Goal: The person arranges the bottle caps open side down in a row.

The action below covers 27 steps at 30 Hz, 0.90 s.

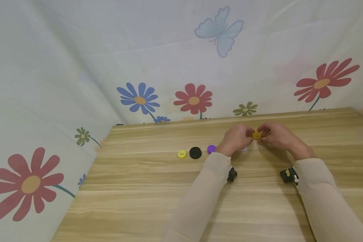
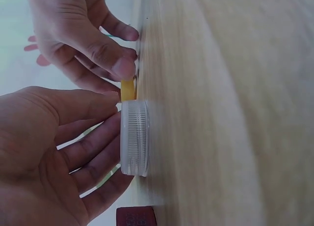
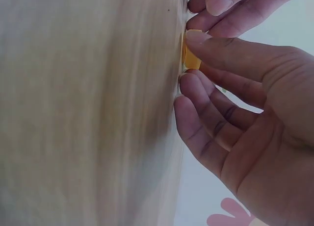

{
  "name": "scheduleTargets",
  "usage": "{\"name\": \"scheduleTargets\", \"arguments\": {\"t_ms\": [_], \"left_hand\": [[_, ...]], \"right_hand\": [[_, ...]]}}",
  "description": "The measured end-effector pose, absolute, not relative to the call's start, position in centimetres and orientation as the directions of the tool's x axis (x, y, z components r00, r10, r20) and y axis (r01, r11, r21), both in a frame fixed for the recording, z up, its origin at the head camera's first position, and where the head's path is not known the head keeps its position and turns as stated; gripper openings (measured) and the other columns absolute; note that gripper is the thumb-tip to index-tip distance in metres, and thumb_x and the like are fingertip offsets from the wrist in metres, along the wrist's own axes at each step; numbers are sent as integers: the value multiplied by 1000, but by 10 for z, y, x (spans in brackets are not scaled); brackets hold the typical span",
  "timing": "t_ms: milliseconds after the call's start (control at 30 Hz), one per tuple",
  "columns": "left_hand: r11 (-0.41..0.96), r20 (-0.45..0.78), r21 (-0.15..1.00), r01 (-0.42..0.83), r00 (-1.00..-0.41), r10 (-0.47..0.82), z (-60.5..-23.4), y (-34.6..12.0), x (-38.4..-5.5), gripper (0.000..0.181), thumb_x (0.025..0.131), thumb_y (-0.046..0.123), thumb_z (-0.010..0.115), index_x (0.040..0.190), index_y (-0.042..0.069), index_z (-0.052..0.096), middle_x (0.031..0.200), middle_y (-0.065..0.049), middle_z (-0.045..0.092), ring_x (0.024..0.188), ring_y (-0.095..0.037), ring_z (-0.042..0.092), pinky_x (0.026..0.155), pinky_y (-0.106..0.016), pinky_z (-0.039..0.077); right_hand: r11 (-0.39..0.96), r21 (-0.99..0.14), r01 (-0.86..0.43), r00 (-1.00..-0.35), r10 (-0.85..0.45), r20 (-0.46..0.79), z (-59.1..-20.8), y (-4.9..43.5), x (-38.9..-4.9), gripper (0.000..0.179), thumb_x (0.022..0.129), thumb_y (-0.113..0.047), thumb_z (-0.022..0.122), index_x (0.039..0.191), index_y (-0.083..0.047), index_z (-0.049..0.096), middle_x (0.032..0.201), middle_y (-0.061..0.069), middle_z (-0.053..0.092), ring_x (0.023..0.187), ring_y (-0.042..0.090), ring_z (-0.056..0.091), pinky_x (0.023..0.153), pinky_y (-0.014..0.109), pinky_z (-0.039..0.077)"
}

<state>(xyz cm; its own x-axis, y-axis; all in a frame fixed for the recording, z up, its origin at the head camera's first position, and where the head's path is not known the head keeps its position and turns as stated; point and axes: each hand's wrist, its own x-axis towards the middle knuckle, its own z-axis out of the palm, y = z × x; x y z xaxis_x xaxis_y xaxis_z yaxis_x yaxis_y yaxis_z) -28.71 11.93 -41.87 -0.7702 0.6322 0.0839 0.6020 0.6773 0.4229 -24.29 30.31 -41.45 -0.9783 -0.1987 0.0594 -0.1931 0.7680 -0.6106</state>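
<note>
A small orange-yellow bottle cap [image 1: 256,135] lies between both hands near the table's far side. My left hand [image 1: 235,137] pinches its left edge with thumb and fingertips. From the other side my right hand [image 1: 275,136] grips it, thumb [image 3: 198,37] along its edge and the other fingers curved near the wood. Under my left hand's fingers a clear ribbed lid [image 2: 134,138] rests on the table, mostly covered by that hand in the head view. A dark red cap-like piece [image 2: 136,216] with markings shows beside it in the left wrist view.
Left of my hands, a yellow cap [image 1: 182,154], a larger black cap [image 1: 195,153] and a purple cap [image 1: 211,149] lie in a row on the wooden table [image 1: 133,188]. A flower-printed cloth [image 1: 157,64] hangs behind the table's far edge.
</note>
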Motion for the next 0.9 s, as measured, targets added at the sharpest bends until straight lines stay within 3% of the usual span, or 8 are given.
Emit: {"name": "scheduleTargets", "arguments": {"t_ms": [367,667,900], "left_hand": [[667,61,484,567,-782,621,-415,118,-283,25,102,17,74,126,17,79,119,7,77,103,-3,65,86,-15,47],[633,83,544,551,-786,613,-418,116,-284,25,101,15,75,125,17,80,118,8,77,95,-1,66,79,-12,46],[640,117,546,541,-806,581,-417,116,-285,23,98,19,79,121,19,81,110,10,78,87,4,66,74,-11,44]], "right_hand": [[780,-605,-158,-982,-186,17,-412,305,-242,27,97,-6,75,114,13,68,101,20,72,93,34,66,83,50,54],[779,-603,-174,-979,-205,16,-408,309,-239,26,101,-5,69,119,13,67,109,25,72,100,37,66,83,50,53],[770,-611,-181,-978,-209,26,-401,309,-238,21,104,-9,66,116,8,70,103,17,73,93,30,66,78,45,53]]}}
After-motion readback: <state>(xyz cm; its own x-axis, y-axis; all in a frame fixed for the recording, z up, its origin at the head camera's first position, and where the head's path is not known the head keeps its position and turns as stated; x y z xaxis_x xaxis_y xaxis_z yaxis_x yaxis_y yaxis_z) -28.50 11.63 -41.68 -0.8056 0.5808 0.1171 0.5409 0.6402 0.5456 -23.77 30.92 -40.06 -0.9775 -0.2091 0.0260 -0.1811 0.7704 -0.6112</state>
